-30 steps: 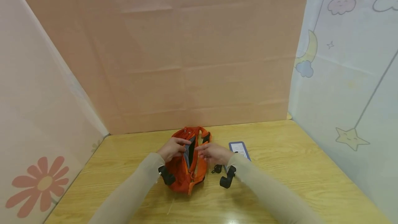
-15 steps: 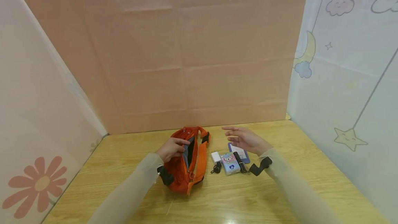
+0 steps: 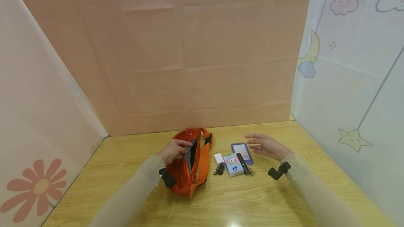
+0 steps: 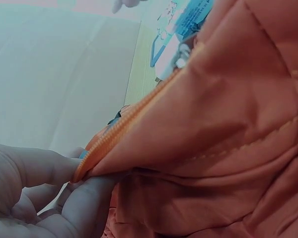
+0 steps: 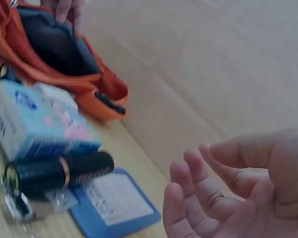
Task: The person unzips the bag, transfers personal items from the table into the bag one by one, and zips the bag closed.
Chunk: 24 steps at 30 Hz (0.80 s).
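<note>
An orange waist bag (image 3: 182, 171) lies on the table with its zipped pocket spread, showing grey lining (image 5: 64, 44). My left hand (image 3: 173, 151) pinches the zipper edge (image 4: 114, 136) of that pocket between thumb and fingers. My right hand (image 3: 266, 145) hovers to the right of the blue ID card holder (image 3: 249, 158), holding nothing, its fingers loosely bent. Between bag and right hand lie a blue tissue pack (image 3: 233, 165), a black cylinder with a metal clasp (image 5: 59, 169), a white block (image 3: 219, 158) and a small black coiled item (image 3: 219, 169). The pocket's contents are not visible.
The wooden table (image 3: 126, 178) meets a peach cloth backdrop (image 3: 189, 62) behind the bag. White printed cloths stand at the left (image 3: 38, 97) and right (image 3: 347, 80). An orange strap with a black buckle (image 3: 208, 138) lies along the bag's right side.
My right hand has moved away from the bag's opening to the right, past the small items, which are now uncovered. My left hand stays on the pocket edge, and the bag has hardly moved.
</note>
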### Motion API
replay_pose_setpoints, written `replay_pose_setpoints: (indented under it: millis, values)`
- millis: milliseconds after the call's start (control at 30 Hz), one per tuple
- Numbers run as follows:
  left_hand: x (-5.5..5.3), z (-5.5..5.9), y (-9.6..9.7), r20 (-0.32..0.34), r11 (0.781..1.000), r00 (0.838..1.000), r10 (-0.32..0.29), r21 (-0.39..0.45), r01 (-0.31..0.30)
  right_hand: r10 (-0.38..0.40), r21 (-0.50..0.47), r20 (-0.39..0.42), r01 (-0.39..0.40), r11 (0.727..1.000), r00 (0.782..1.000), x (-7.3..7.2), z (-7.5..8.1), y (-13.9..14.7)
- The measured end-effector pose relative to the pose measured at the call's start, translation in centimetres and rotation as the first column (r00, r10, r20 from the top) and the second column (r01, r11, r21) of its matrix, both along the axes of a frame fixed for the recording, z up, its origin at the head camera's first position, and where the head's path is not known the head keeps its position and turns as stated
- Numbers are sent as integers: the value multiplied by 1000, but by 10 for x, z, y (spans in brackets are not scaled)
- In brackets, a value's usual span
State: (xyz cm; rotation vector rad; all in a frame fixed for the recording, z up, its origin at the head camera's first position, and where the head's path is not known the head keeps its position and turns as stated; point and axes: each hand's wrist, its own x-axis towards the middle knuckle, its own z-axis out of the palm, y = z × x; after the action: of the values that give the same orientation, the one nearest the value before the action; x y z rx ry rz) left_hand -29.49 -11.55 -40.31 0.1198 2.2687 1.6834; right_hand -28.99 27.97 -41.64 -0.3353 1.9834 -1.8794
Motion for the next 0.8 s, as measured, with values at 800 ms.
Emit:
replay_pose_setpoints:
  millis: [800]
  values:
    - [1, -1, 1, -2, 1000, 1000, -1, -10, 1, 87, 335, -25, -74, 939, 996, 10, -23, -30]
